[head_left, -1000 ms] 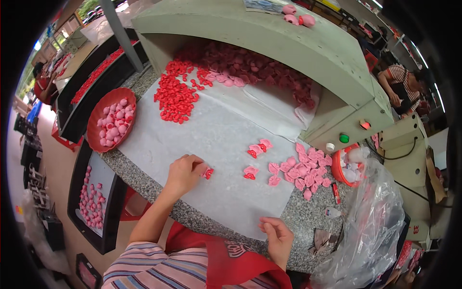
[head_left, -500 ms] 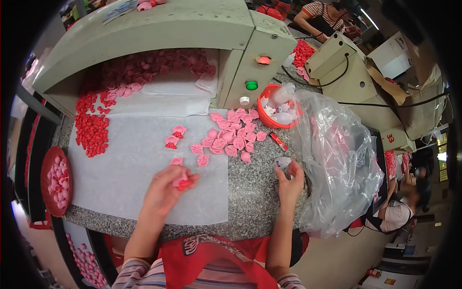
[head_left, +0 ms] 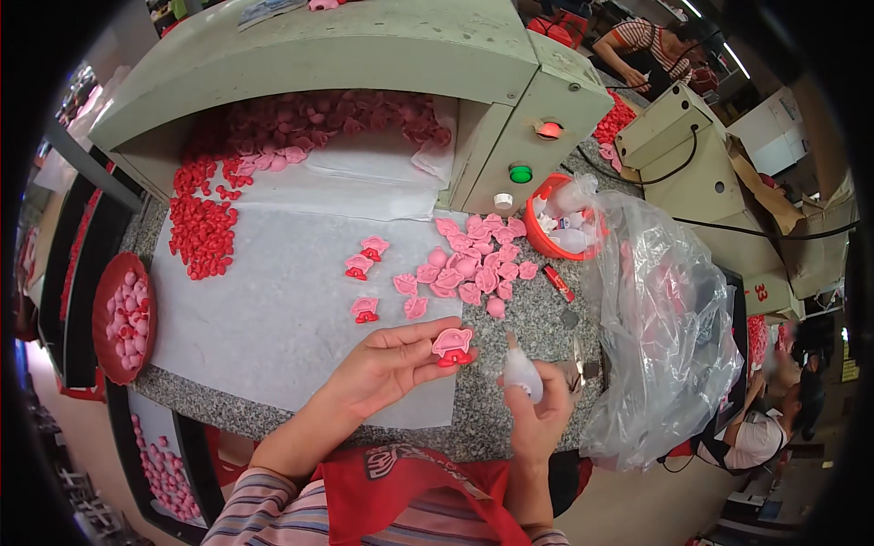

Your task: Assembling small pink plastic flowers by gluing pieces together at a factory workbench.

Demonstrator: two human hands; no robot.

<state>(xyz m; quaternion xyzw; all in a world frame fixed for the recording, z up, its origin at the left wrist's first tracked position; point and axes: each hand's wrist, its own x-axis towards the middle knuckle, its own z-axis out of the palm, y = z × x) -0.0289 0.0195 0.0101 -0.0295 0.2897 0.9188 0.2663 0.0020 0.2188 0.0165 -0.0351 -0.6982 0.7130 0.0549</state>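
My left hand (head_left: 390,366) pinches a small pink-and-red plastic toy piece (head_left: 452,348), a pink shell shape with red feet-like parts below. Close by on the right, a white squeeze bottle (head_left: 523,375) with a narrow nozzle is gripped in my right hand (head_left: 539,414), its tip tilted up and apart from the piece. Beyond my left hand, three similar pink-and-red pieces, one of them a lone piece (head_left: 365,310), lie on the white sheet (head_left: 273,328). A heap of loose pink shell pieces (head_left: 469,259) spreads over the sheet's right edge.
Small red parts (head_left: 202,238) are piled at the far left, beside a red bowl (head_left: 111,366) of pink pieces. A pale green machine (head_left: 337,55) with pieces inside its opening spans the back. To the right are an orange basket (head_left: 539,240), a red tube (head_left: 558,283) and a clear plastic bag (head_left: 660,355).
My left hand has moved right, turning the toy piece upright into view. The right hand has brought the bottle down and left, nearer to it, nozzle now pointing away from me. The view has shifted.
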